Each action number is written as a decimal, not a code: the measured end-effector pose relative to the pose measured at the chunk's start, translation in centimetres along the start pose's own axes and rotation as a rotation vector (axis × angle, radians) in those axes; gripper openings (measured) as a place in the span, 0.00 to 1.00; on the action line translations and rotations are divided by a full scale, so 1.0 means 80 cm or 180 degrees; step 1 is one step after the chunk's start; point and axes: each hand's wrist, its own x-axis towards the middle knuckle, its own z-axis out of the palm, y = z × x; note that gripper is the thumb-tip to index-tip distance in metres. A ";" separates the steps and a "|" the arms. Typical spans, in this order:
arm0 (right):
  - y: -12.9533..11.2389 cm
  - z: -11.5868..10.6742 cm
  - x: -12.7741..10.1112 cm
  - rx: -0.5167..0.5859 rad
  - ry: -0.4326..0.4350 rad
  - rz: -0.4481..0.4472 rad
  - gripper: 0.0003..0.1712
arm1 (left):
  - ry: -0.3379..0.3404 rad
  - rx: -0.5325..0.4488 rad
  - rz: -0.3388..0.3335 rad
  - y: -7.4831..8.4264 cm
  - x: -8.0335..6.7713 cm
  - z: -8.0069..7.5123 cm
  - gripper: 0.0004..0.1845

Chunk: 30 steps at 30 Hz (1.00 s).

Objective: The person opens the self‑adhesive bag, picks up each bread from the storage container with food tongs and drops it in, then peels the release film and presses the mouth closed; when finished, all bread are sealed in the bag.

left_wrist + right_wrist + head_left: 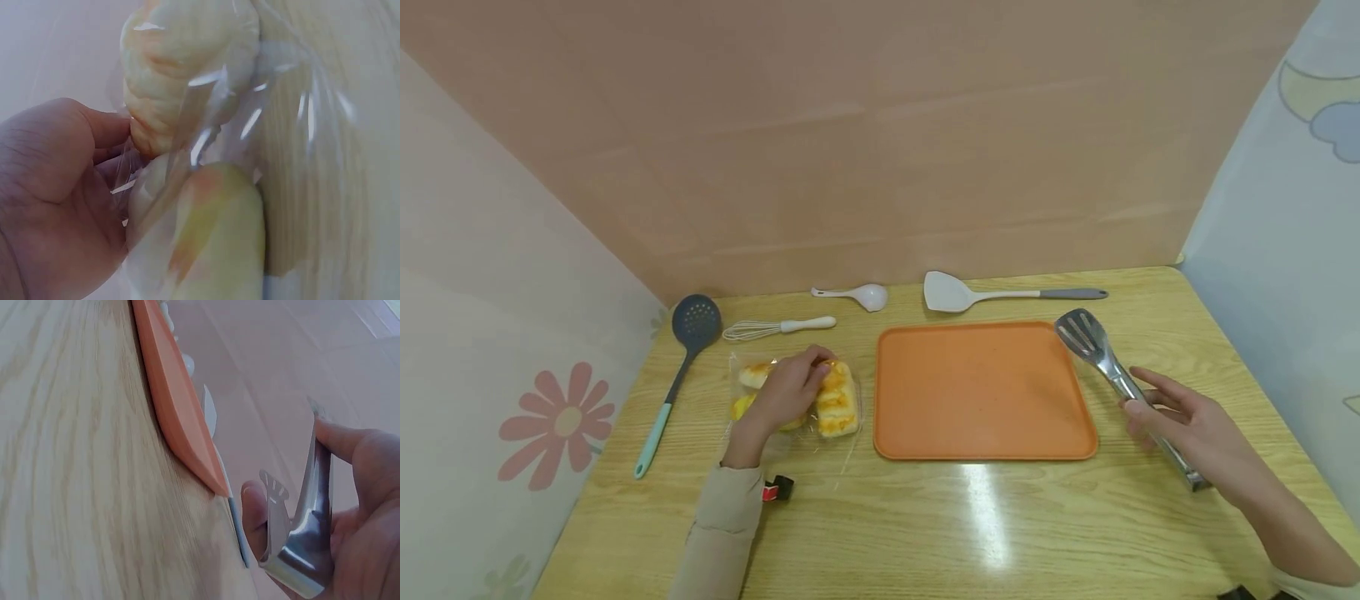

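Both hands work on the wooden table (925, 533): the left hand (786, 392) curls its fingers around a clear bag of bread (835, 404) left of the orange tray (985, 392), while the right hand (1187, 421) grips metal tongs (1093, 346) beside it.

Mock kitchen booth – utensils, tray (985, 392) on wooden table (925, 525) – cloth backdrop walls

You had an orange tray (985, 392) at the table's (925, 533) centre; behind it lay a white spatula (951, 292), spoon (867, 295), whisk (775, 328) and, leftmost, a slotted ladle (692, 327).
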 end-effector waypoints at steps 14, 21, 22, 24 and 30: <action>0.026 -0.027 0.008 -0.0820 0.0547 0.0720 0.55 | 0.0518 -0.0676 -0.0245 0.021 -0.021 -0.032 0.17; 0.037 -0.035 0.013 -0.1407 0.0983 0.0451 0.50 | 0.1119 -0.1168 -0.0085 0.024 -0.025 -0.037 0.14; 0.038 -0.035 0.014 -0.1458 0.1011 0.0411 0.48 | 0.1215 -0.1244 -0.0100 0.026 -0.024 -0.037 0.14; 0.039 -0.036 0.015 -0.1543 0.1030 0.0363 0.46 | 0.1413 -0.1407 -0.0148 0.029 -0.024 -0.038 0.14; 0.040 -0.036 0.016 -0.1730 0.1038 0.0458 0.52 | 0.2076 -0.2252 -0.0245 0.039 -0.022 -0.041 0.12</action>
